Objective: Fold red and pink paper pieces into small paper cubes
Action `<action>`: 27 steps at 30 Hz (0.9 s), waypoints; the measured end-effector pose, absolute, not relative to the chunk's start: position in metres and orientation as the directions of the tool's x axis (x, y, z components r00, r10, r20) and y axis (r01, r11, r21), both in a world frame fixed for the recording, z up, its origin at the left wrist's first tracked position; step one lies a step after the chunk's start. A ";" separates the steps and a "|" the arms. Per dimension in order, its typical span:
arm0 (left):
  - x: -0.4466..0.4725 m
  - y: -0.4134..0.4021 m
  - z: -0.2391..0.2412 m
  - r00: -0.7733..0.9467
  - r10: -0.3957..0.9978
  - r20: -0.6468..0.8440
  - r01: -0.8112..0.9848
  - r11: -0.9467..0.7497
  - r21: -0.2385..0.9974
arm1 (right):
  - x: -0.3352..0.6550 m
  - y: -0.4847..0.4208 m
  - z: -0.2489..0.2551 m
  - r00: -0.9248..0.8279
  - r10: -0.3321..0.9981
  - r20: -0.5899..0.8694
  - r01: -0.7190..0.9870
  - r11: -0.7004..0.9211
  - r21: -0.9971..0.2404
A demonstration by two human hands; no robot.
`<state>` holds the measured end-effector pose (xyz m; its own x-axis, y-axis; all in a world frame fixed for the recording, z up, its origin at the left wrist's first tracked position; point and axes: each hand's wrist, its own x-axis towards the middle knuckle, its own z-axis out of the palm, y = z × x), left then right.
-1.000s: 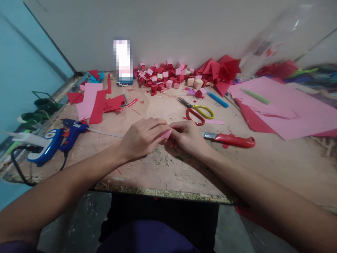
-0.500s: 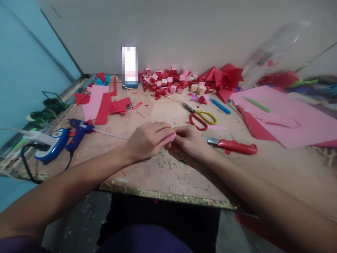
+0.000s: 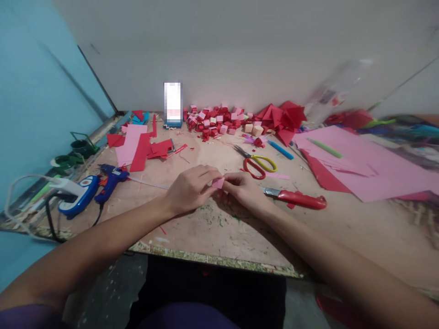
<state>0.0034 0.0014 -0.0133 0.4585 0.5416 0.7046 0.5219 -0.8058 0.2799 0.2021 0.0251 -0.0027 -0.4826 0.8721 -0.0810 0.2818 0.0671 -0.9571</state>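
A small piece of pink paper (image 3: 218, 183) is pinched between my two hands, just above the table's middle. My left hand (image 3: 192, 188) grips its left side with fingers bent over it. From the right, the thumb and fingertips of my right hand (image 3: 243, 190) close on the same piece; its underside is hidden by the fingers. Beyond my right hand lie scissors (image 3: 255, 165) with one red and one yellow handle. A red-handled knife (image 3: 298, 199) rests beside my right wrist, its blade partly covered by the hand.
Red and pink paper cubes (image 3: 219, 121) are heaped along the wall, with folded red paper (image 3: 283, 119) beside them. A lit phone (image 3: 173, 103) leans there. Left are a blue glue gun (image 3: 111, 183) and a blue power strip (image 3: 80, 196). Pink sheets (image 3: 373, 169) lie right.
The camera view has tilted, so the table things sit lower in the picture. The pink paper has turned between my fingers and shows a wider face; both hands still hold it.
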 end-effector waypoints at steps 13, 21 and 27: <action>-0.001 0.005 -0.016 0.335 0.682 0.649 0.494 -0.714 0.496 | 0.202 0.023 -0.001 -0.449 0.893 -0.046 0.076 -0.013 -0.997; 0.002 0.006 -0.017 0.250 0.759 0.601 0.440 -0.642 0.628 | 0.203 0.025 0.000 -0.445 0.895 -0.035 0.090 0.006 -0.996; 0.003 0.007 -0.019 0.219 0.789 0.574 0.397 -0.609 0.687 | 0.203 0.023 0.000 -0.424 0.904 -0.055 0.060 -0.032 -0.998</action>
<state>0.0028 0.0074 -0.0194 0.2185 0.7893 0.5738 0.3967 -0.6091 0.6868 0.2035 0.0234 0.0004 -0.4241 0.9039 -0.0548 0.0598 -0.0324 -0.9977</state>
